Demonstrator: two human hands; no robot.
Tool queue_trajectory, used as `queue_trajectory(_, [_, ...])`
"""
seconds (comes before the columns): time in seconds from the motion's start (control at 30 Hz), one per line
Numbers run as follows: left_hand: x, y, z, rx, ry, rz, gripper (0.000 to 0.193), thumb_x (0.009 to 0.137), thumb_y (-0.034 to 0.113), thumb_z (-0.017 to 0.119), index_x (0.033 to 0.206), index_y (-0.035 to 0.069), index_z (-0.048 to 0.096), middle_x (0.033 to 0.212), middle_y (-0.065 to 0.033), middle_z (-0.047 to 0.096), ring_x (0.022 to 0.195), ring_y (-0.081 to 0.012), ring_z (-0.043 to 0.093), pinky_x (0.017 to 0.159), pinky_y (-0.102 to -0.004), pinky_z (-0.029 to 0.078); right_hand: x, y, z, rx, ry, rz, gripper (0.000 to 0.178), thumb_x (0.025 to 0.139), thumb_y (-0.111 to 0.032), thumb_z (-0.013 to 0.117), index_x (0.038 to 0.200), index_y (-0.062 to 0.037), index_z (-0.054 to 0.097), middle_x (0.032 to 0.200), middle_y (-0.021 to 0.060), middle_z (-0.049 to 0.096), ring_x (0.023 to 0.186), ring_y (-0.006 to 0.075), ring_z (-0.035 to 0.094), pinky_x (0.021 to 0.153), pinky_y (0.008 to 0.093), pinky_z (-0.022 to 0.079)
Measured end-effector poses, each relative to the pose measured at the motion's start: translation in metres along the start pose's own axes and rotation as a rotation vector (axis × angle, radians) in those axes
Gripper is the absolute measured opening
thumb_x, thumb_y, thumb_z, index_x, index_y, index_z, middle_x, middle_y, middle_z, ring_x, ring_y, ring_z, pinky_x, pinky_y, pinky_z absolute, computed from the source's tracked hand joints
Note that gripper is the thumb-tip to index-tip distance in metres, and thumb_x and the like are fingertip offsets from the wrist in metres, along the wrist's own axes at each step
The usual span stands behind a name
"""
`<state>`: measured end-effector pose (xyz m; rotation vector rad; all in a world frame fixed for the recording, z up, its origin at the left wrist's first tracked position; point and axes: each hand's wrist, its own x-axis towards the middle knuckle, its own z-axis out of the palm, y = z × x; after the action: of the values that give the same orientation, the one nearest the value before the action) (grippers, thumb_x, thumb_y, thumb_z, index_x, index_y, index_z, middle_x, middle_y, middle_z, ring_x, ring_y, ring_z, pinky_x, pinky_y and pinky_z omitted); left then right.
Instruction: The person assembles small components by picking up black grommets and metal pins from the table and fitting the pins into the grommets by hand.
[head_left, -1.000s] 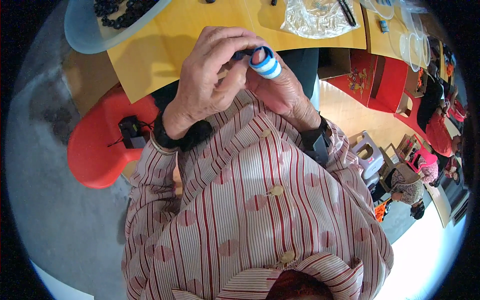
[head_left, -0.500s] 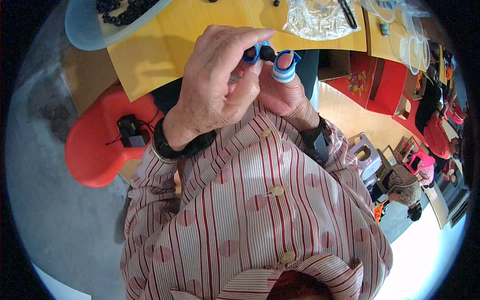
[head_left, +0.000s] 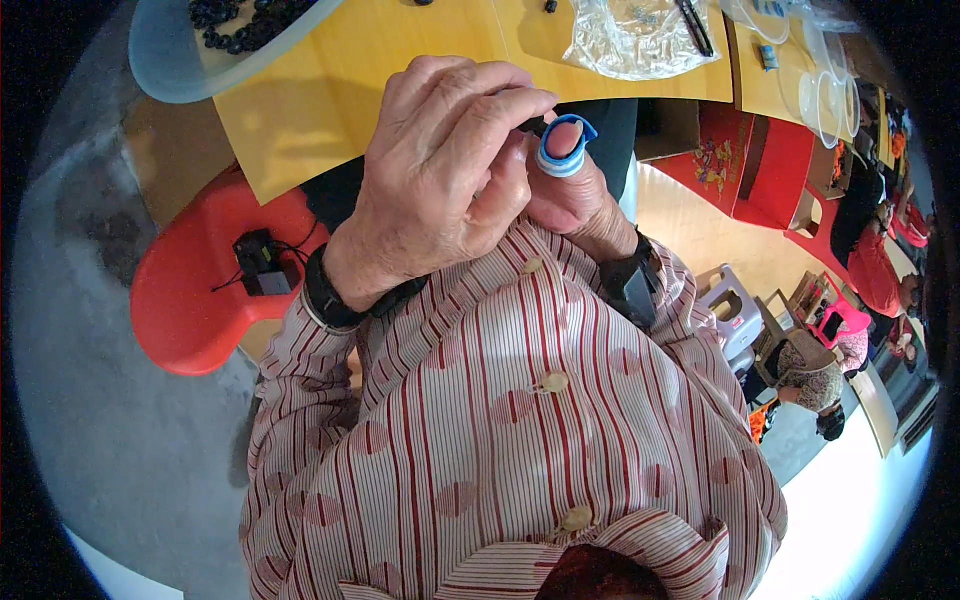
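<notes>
My left hand (head_left: 445, 165) is closed, its thumb and index finger pinched around a small black part (head_left: 534, 126). Most of that part is hidden behind the fingers. Close against it, my right hand (head_left: 568, 200) is closed on the same part from the other side; its fingers are mostly covered by the left hand. A blue-and-white striped band (head_left: 562, 164) wraps the right thumb, leaving its tip bare. Both hands are held just short of the yellow table (head_left: 330, 110).
A translucent bin (head_left: 170, 80) of small black parts sits at the far left. A clear plastic bag (head_left: 630, 50) lies on the table with a slim black tool (head_left: 694, 28) on it. A red stool (head_left: 185, 310) bearing a black device (head_left: 268, 265) stands left. People (head_left: 810, 380) are at right.
My left hand has turned and closed farther over the black part, hiding more of it and a striped band on a finger behind. The right thumb has shifted slightly down.
</notes>
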<state>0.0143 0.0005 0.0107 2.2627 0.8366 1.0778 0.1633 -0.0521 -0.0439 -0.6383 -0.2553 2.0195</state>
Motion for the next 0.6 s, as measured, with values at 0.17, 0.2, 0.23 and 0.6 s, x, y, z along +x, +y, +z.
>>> queue_trajectory(0.17, [-0.002, 0.000, 0.000, -0.016, 0.019, -0.002, 0.030, 0.071, 0.001, 0.060, 0.101, 0.001, 0.061, 0.103, -0.0138, 0.062, 0.091, -0.0303, 0.059, 0.081, -0.0373, 0.046, 0.000, -0.003, 0.013, 0.027, -0.045, -0.009, 0.058, 0.076, -0.043, 0.072, 0.118, -0.0102, 0.046, 0.097, 0.0039, 0.056, 0.084, 0.0149, 0.057, 0.068, 0.0263, 0.049])
queue_trajectory(0.2, [-0.002, 0.000, 0.001, -0.038, 0.018, -0.011, 0.030, 0.070, 0.002, 0.060, 0.100, 0.001, 0.061, 0.103, -0.0139, 0.061, 0.092, -0.0304, 0.058, 0.082, -0.0373, 0.046, 0.000, -0.003, 0.013, 0.046, -0.043, -0.017, 0.057, 0.077, -0.040, 0.072, 0.118, -0.0104, 0.046, 0.101, 0.0043, 0.055, 0.089, 0.0162, 0.057, 0.072, 0.0285, 0.050])
queue_trajectory(0.23, [-0.003, 0.000, 0.002, -0.039, 0.017, -0.010, 0.030, 0.070, 0.002, 0.060, 0.100, 0.001, 0.061, 0.103, -0.0139, 0.061, 0.092, -0.0304, 0.058, 0.082, -0.0373, 0.046, 0.000, -0.003, 0.013, 0.064, -0.042, -0.025, 0.056, 0.077, -0.037, 0.073, 0.118, -0.0105, 0.046, 0.104, 0.0047, 0.054, 0.094, 0.0175, 0.056, 0.076, 0.0308, 0.051])
queue_trajectory(0.6, [-0.008, 0.000, 0.008, -0.068, 0.066, -0.026, 0.030, 0.071, 0.003, 0.059, 0.101, 0.000, 0.058, 0.105, -0.0149, 0.059, 0.093, -0.0304, 0.056, 0.082, -0.0374, 0.046, 0.001, -0.007, 0.018, 0.103, -0.127, -0.070, 0.042, 0.082, -0.026, 0.070, 0.114, -0.0089, 0.048, 0.107, 0.0046, 0.053, 0.104, 0.0192, 0.054, 0.089, 0.0413, 0.052])
